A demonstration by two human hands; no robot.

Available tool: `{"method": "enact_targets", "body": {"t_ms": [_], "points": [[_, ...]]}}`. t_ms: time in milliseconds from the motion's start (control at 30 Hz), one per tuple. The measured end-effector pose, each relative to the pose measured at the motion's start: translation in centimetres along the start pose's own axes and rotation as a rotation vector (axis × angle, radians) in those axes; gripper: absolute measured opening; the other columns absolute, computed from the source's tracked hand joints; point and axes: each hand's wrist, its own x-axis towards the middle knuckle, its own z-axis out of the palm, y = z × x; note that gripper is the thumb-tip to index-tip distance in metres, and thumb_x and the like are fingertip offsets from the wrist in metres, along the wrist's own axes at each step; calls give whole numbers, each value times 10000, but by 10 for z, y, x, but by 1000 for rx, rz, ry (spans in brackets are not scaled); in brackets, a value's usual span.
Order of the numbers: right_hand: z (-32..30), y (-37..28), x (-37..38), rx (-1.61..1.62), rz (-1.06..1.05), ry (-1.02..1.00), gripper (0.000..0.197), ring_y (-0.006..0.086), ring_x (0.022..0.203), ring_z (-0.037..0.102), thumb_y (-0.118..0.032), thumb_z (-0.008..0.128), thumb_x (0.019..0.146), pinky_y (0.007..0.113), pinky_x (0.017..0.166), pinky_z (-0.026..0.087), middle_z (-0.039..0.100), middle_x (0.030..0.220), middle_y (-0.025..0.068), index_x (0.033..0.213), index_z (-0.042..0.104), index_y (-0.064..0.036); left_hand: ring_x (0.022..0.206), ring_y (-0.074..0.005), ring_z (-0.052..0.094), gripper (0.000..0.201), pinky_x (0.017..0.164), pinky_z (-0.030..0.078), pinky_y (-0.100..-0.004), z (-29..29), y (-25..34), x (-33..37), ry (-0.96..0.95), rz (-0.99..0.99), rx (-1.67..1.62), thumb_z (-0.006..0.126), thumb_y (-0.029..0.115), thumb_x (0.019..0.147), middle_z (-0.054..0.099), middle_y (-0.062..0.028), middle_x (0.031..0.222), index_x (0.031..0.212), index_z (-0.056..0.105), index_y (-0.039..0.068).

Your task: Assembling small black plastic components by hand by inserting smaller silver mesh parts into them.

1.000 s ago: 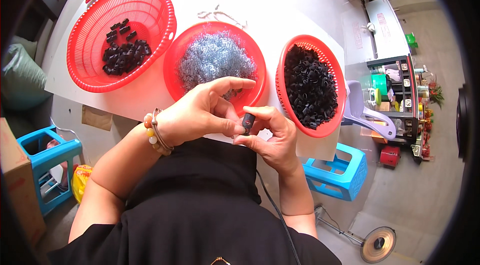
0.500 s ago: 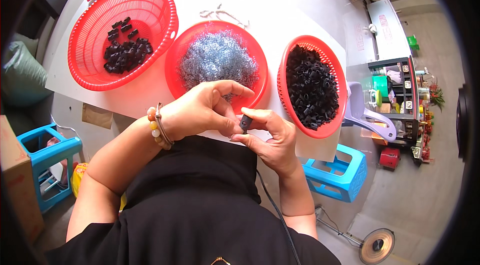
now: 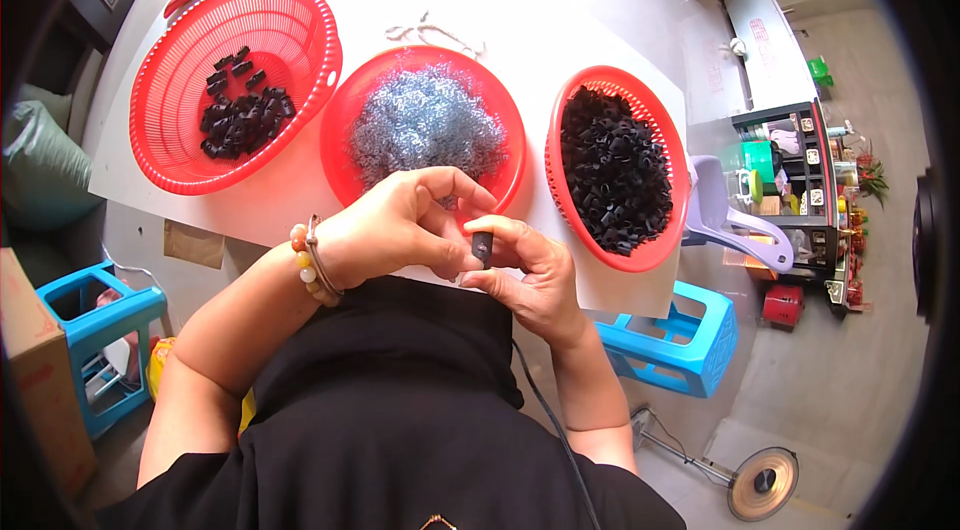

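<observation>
A small black plastic part point(image 3: 482, 248) sits between my two hands, just above the table's near edge. My right hand point(image 3: 535, 275) pinches it between thumb and fingers. My left hand point(image 3: 405, 225), with bracelets at the wrist, is closed with its thumb and fingertips at the part's left side; whether it also holds something tiny is hidden. Right beyond the hands stands a red basin point(image 3: 513, 110) heaped with small silvery metal pieces point(image 3: 425, 120). To the right, a red basket point(image 3: 672, 240) is full of black plastic parts point(image 3: 615, 170). The red basket at left point(image 3: 165, 60) holds fewer black pieces point(image 3: 245, 120).
Baskets and basin stand on a white table point(image 3: 540, 10). A lilac plastic scoop point(image 3: 735, 220) is by its right edge. Blue stools point(image 3: 690, 340) stand under both sides. A cord point(image 3: 440, 30) lies behind the basin. A round heater or fan point(image 3: 763, 483) stands at lower right.
The black part has turned slightly in my fingers, showing more of its broad face. Both hands stay together in nearly the same place. The whole view has shifted a little.
</observation>
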Motion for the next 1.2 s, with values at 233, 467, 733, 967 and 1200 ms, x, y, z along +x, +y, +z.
{"method": "enact_targets", "body": {"t_ms": [233, 467, 733, 967, 1200], "points": [[3, 1, -1, 107, 16, 92, 395, 84, 758, 592, -112, 761, 758, 214, 674, 482, 580, 906, 29, 1101, 594, -13, 790, -110, 637, 596, 751, 523, -248, -2, -10, 1, -62, 83, -150, 610, -68, 793, 654, -79, 834, 1344, 398, 10], [8, 0, 2, -101, -116, 123, 387, 42, 646, 466, -143, 786, 731, 186, 561, 371, 471, 791, -19, 1061, 621, -28, 810, -65, 584, 569, 753, 492, -229, 0, -7, -3, -103, 43, -164, 565, -54, 845, 624, -31, 910, 1378, 380, 24], [8, 5, -2, -259, -162, 211, 382, 49, 620, 479, -127, 794, 717, 210, 561, 416, 499, 733, -7, 1042, 626, -15, 903, -102, 574, 707, 805, 497, -269, 5, -18, -7, -105, 302, 253, 744, 97, 775, 604, -69, 947, 1383, 386, 51], [19, 11, -4, -136, -168, 313, 342, 53, 622, 402, -81, 781, 722, 195, 524, 311, 446, 716, -31, 1021, 637, 3, 780, -93, 573, 583, 728, 513, -274, 5, -27, -4, 56, 402, 424, 731, 58, 767, 607, -68, 840, 1301, 499, 52], [21, 13, -1, -201, -178, 350, 284, 51, 601, 396, -70, 761, 742, 194, 522, 314, 441, 691, -29, 990, 644, 7, 795, -66, 557, 532, 726, 511, -260, 4, -29, -3, 57, 340, 347, 705, 39, 794, 612, -43, 846, 1288, 507, 31]]}}
